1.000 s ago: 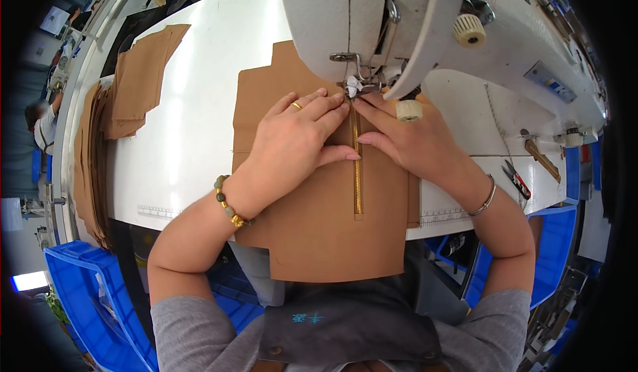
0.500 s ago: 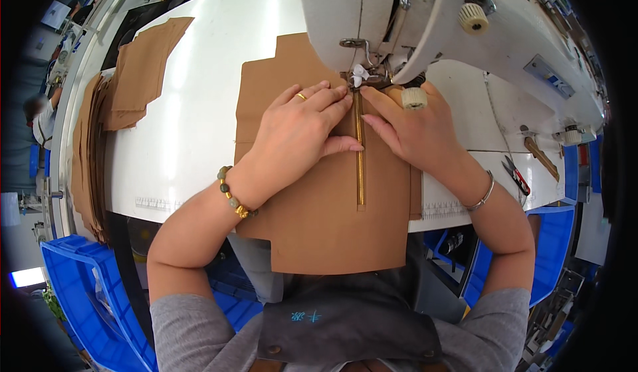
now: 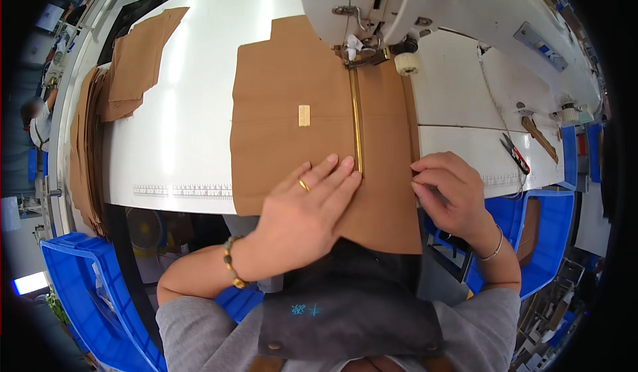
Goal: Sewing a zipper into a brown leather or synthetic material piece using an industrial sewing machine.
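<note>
A brown flat panel (image 3: pixel 279 80), leather-like or fabric, lies under the sewing machine's presser foot (image 3: pixel 352 54). A gold zipper (image 3: pixel 356 119) runs down it from the foot toward me, and a small pale label (image 3: pixel 304 115) sits left of the zipper. My left hand (image 3: pixel 299 206) rests flat on the panel, fingers stretched out, fingertips beside the zipper's near end. At the panel's right edge my right hand (image 3: pixel 452 192) is closed, thumb and fingers pinching the edge there. The panel's near edge hangs over the table's front.
Brown pieces are stacked (image 3: pixel 90 153) at the left, with more (image 3: pixel 143 60) beyond. Red-and-black thread snips (image 3: pixel 515 154) and a brown-handled tool (image 3: pixel 539 138) lie right. Blue bins (image 3: pixel 93 285) flank the white table (image 3: pixel 173 153). The machine's white head (image 3: pixel 485 6) overhangs the far side.
Both hands have drawn back toward me from the presser foot. My right hand has left the zipper for the panel's right edge. The panel has shifted slightly away, and its label is uncovered.
</note>
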`<action>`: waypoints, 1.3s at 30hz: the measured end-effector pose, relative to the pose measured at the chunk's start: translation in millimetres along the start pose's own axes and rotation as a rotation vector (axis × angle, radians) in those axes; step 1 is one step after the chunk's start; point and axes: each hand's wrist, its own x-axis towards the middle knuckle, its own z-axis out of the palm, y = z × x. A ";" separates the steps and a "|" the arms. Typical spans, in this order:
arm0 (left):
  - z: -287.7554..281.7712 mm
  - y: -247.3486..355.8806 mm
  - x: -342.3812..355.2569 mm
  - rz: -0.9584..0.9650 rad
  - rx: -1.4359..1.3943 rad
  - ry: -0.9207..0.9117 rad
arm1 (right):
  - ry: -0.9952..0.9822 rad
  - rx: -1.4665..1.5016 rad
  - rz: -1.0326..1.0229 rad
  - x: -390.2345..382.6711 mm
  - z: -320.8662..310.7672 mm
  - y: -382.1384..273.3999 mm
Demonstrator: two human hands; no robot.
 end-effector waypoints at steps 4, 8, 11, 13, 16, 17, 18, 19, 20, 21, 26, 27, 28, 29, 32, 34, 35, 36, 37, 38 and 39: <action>-26.5 -24.6 14.1 -0.385 -0.701 -0.083 | 0.107 0.063 -0.012 -3.8 10.2 -9.0; -42.0 -27.0 24.0 -0.534 -0.833 -0.153 | 0.080 -0.047 -0.182 8.6 31.7 -16.6; -41.5 -26.7 27.1 -0.462 -0.865 -0.095 | 0.007 -0.078 -0.235 16.5 44.6 -20.1; -40.2 -28.6 25.8 -0.491 -0.851 -0.128 | 0.073 -0.212 -0.346 19.5 50.0 -20.3; -36.3 -31.5 21.2 -0.443 -0.872 -0.118 | 0.064 -0.250 -0.390 16.4 51.3 -20.2; -34.6 -33.3 20.3 -0.444 -0.873 -0.118 | 0.021 -0.260 -0.388 14.1 52.9 -20.4; -32.9 -35.2 19.6 -0.408 -0.862 -0.114 | 0.047 -0.281 -0.404 11.1 54.7 -20.7; -29.8 -35.3 19.5 -0.390 -0.856 -0.113 | 0.038 -0.306 -0.418 7.4 56.5 -20.6; -27.1 -35.2 19.2 -0.371 -0.851 -0.111 | 0.073 -0.302 -0.418 2.9 58.0 -20.4; -22.4 -32.1 19.5 -0.202 -0.712 -0.006 | 0.064 -0.267 -0.402 -2.3 58.9 -19.7; -10.4 11.2 -3.6 -0.091 -0.214 0.049 | -0.022 0.063 -0.203 -25.2 66.8 -8.7; -7.2 15.3 -6.6 -0.085 -0.214 0.065 | -0.024 0.119 -0.154 -29.0 68.1 -6.7; -3.7 18.2 -8.5 -0.096 -0.171 0.068 | 0.025 -0.064 -0.271 -32.0 69.3 -4.4; -0.6 19.3 -9.9 -0.107 -0.128 0.071 | 0.058 -0.228 -0.376 -34.4 70.6 -2.4; 5.7 18.1 -11.2 -0.098 -0.112 0.105 | 0.075 -0.271 -0.421 -37.6 75.6 0.7; 7.3 17.6 -11.5 -0.094 -0.106 0.107 | 0.050 -0.262 -0.386 -37.0 80.4 -0.5; 7.5 17.2 -11.3 -0.087 -0.095 0.097 | 0.037 -0.253 -0.363 -36.9 78.9 -0.7; 7.2 17.2 -11.2 -0.092 -0.101 0.109 | 0.024 -0.244 -0.340 -36.1 80.3 -1.8; 6.6 17.0 -11.0 -0.088 -0.095 0.103 | 0.067 -0.275 -0.391 -36.2 76.7 -1.9; 5.7 16.7 -10.6 -0.084 -0.084 0.082 | 0.109 -0.305 -0.442 -35.8 75.0 -2.3; 4.4 16.9 -10.2 -0.084 -0.090 0.096 | 0.110 -0.305 -0.441 -35.0 74.1 -2.6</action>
